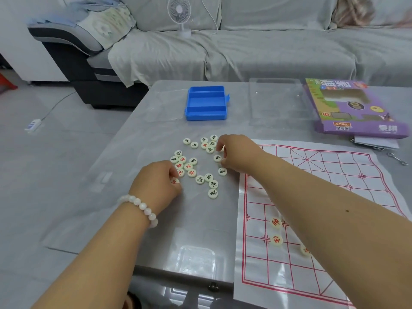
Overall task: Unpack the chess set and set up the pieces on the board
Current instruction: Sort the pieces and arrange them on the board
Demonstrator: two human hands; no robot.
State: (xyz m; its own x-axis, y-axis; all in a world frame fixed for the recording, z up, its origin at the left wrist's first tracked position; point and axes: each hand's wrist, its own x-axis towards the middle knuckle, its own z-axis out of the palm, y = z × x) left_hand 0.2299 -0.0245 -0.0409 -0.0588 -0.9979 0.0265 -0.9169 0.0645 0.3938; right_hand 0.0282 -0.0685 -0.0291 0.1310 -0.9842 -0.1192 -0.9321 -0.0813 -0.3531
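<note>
Several cream round chess pieces [200, 179] with red or black characters lie scattered on the grey table, left of the white paper board [316, 197] with its red grid. My left hand [159, 182] reaches into the pile and pinches a red-marked piece [175, 181]. My right hand [236, 152] curls its fingers round a black-marked piece [217, 158] at the pile's right edge. Three red pieces sit on the board's near part, among them one [276, 222] and another [276, 239], with a third [305, 250] partly hidden by my right forearm.
An empty blue plastic case [206, 103] stands at the table's far side, with a clear lid [276, 99] to its right. A purple game box [354, 108] lies at the far right, keys [398, 158] beside it. A sofa with a small fan [180, 14] stands behind.
</note>
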